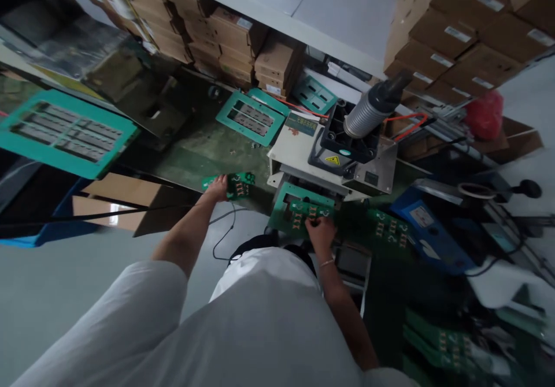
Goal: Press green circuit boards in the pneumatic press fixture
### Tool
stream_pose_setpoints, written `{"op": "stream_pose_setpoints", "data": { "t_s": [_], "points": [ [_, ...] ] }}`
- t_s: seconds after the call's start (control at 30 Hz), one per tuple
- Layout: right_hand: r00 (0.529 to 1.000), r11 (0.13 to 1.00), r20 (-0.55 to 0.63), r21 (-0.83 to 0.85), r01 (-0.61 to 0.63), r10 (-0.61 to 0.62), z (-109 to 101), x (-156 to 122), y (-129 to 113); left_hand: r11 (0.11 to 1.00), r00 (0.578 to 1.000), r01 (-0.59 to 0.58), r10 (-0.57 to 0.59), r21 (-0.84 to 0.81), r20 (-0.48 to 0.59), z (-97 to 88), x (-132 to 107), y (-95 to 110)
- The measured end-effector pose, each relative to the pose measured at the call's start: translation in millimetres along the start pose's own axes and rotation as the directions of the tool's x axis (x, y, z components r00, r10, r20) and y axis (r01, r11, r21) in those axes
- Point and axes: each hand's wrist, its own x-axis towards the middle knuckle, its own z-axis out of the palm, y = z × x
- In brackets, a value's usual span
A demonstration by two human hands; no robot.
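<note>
My left hand (218, 188) is closed on a green circuit board (239, 185) at the front edge of the bench. My right hand (321, 232) has its fingers curled at the near edge of another green circuit board (297, 213). This second board lies over a teal frame (280, 206) at the front of a bench press (295, 138), and the fingers hide part of it. To the right of the press is a further circuit board (392, 229), with orange-coloured parts on it.
Another teal frame (249, 118) lies behind my left hand, and a larger slotted one (69, 132) is at far left. Cardboard boxes (459, 34) are stacked at the back. A blue bin (433, 225) stands at right. More boards (451, 341) sit at lower right.
</note>
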Motion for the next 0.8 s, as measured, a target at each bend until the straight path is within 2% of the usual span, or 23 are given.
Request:
{"op": "stream_pose_setpoints", "data": {
  "t_s": [0.1, 0.2, 0.3, 0.33, 0.4, 0.5, 0.57, 0.7, 0.8],
  "points": [
    [0.997, 0.999, 0.069, -0.032, -0.019, 0.021, 12.7, 3.9, -23.3, 0.997, 0.996, -0.075, 0.074, -0.025, -0.045, 3.7, 0.4, -3.1],
    [0.994, 0.997, 0.094, -0.066, -0.043, 0.049, 18.9, 8.0, -33.5, 0.986, 0.985, -0.155, 0.150, -0.060, -0.083, 4.3, 4.5, 11.6],
    [0.993, 0.994, 0.111, -0.108, -0.015, 0.027, 20.0, 10.8, -36.8, 0.962, 0.966, -0.255, 0.251, -0.094, -0.058, 6.4, 8.5, 51.3],
    [0.993, 0.993, 0.120, -0.121, 0.006, 0.008, 19.5, 11.8, -36.9, 0.944, 0.950, -0.312, 0.308, -0.108, -0.049, 7.4, 8.3, 68.3],
    [0.989, 0.988, 0.143, -0.140, 0.064, -0.044, 17.2, 14.4, -34.3, 0.881, 0.891, -0.453, 0.452, -0.136, -0.039, 9.6, 5.4, 103.3],
    [0.976, 0.980, 0.175, -0.128, 0.154, -0.131, 10.2, 19.9, -18.0, 0.759, 0.769, -0.630, 0.640, -0.165, 0.006, 11.7, -1.1, 145.8],
    [0.963, 0.969, 0.175, -0.097, 0.226, -0.206, 3.6, 23.9, 3.2, 0.718, 0.722, -0.677, 0.691, -0.163, 0.046, 12.6, -3.4, 162.0],
    [0.892, 0.899, 0.194, -0.081, 0.430, -0.409, -6.0, 29.5, 53.6, 0.717, 0.713, -0.684, 0.696, -0.132, 0.088, 13.9, -2.6, 170.3],
    [0.838, 0.854, 0.257, -0.079, 0.515, -0.482, -4.5, 30.9, 75.8, 0.723, 0.718, -0.681, 0.690, -0.114, 0.088, 15.5, -2.9, 167.8]
  ]
}}
